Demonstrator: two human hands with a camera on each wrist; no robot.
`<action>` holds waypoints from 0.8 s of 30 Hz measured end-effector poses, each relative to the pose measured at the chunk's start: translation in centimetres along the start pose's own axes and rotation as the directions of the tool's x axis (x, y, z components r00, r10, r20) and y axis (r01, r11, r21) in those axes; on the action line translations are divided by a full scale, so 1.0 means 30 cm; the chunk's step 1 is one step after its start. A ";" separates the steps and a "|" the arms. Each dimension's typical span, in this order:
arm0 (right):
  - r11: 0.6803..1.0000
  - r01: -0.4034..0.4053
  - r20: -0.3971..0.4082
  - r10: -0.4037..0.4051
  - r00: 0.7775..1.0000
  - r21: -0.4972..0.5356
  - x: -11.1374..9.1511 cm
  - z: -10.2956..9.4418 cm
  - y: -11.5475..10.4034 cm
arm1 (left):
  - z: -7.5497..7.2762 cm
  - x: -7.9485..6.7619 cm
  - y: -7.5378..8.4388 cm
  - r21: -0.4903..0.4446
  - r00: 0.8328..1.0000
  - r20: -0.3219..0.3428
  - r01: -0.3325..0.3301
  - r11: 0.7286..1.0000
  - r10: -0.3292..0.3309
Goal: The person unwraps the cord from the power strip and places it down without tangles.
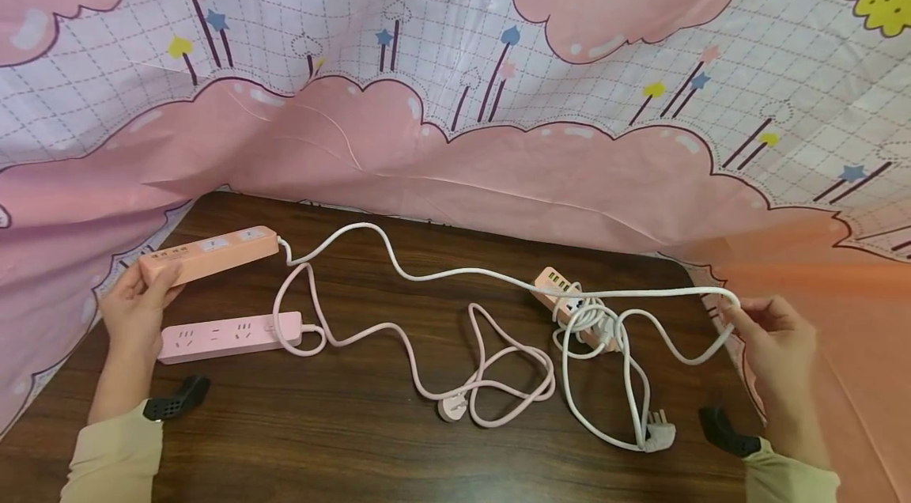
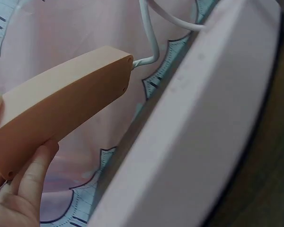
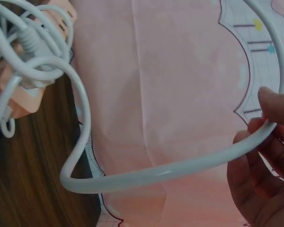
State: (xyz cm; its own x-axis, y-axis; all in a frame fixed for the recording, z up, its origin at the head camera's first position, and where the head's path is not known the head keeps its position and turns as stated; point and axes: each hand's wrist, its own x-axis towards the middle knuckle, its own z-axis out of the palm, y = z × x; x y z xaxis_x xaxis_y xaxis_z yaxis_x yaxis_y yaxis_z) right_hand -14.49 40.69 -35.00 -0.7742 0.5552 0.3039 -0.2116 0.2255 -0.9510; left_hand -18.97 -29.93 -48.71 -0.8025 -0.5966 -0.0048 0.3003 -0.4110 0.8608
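At the left, my left hand (image 1: pixel 135 309) grips one end of an orange power strip (image 1: pixel 221 250), raised and tilted over the table. Its white cord (image 1: pixel 470 272) stretches across to the far right, where my right hand (image 1: pixel 776 341) pinches it between thumb and fingers. Beyond the pinch the cord bends back and drops in a loop toward a white plug (image 1: pixel 659 433) on the table. In the left wrist view the orange strip (image 2: pixel 66 99) shows its plain side and underside. The right wrist view has the cord (image 3: pixel 180 170) curving up through the fingers (image 3: pixel 255 179).
A pink power strip (image 1: pixel 224 337) lies below the raised one, its pale pink cord (image 1: pixel 409 353) looping mid-table to a round plug (image 1: pixel 452 406). Another orange strip (image 1: pixel 551 281), wrapped in its white cord, lies at the right under the stretched cord. A patterned cloth (image 1: pixel 455 171) hangs behind the table.
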 end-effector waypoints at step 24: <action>0.822 0.490 0.818 -0.053 0.573 -0.289 -0.227 0.035 0.153 | -0.098 -0.007 0.003 0.408 0.978 0.059 0.159 0.899 -0.200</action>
State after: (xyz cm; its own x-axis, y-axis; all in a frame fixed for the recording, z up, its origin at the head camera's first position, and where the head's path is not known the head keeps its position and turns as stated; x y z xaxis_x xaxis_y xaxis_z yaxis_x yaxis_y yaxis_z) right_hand -10.82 37.09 -41.51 -0.9202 -0.3487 0.1781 -0.3805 0.6891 -0.6168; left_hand -17.25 -31.85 -50.12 -0.8752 -0.4611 -0.1466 -0.0677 -0.1832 0.9807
